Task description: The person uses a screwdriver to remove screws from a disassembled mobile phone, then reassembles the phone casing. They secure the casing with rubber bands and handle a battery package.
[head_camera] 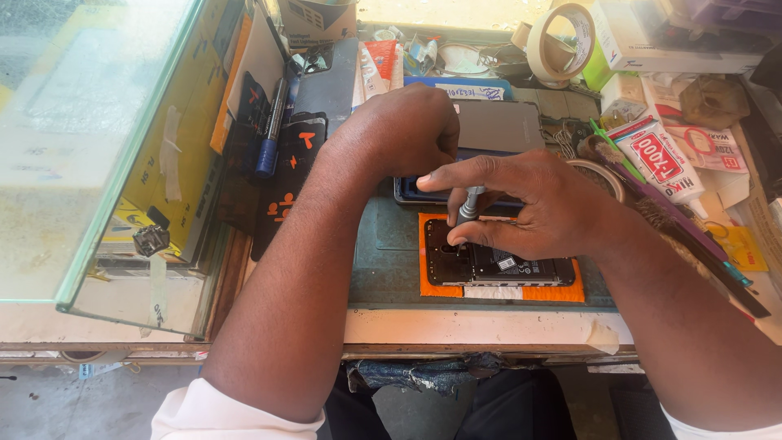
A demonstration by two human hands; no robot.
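Note:
An opened phone (489,265) with its back cover off lies on an orange mat (554,293) in the middle of the bench. My right hand (529,204) holds a small grey screwdriver (467,208) upright, its tip down on the phone's left end, with the index finger stretched out over the handle top. My left hand (403,130) is closed into a fist beyond the phone and rests on a dark blue device (407,191) under a grey flat panel (497,126). Whether the left hand holds anything is hidden.
A glass display case (98,163) stands at the left with dark phone covers (285,179) and a blue pen (270,130) leaning by it. Tape rolls (562,41), a glue tube (664,163), boxes and tools crowd the back and right. The bench's front edge (489,330) runs below the mat.

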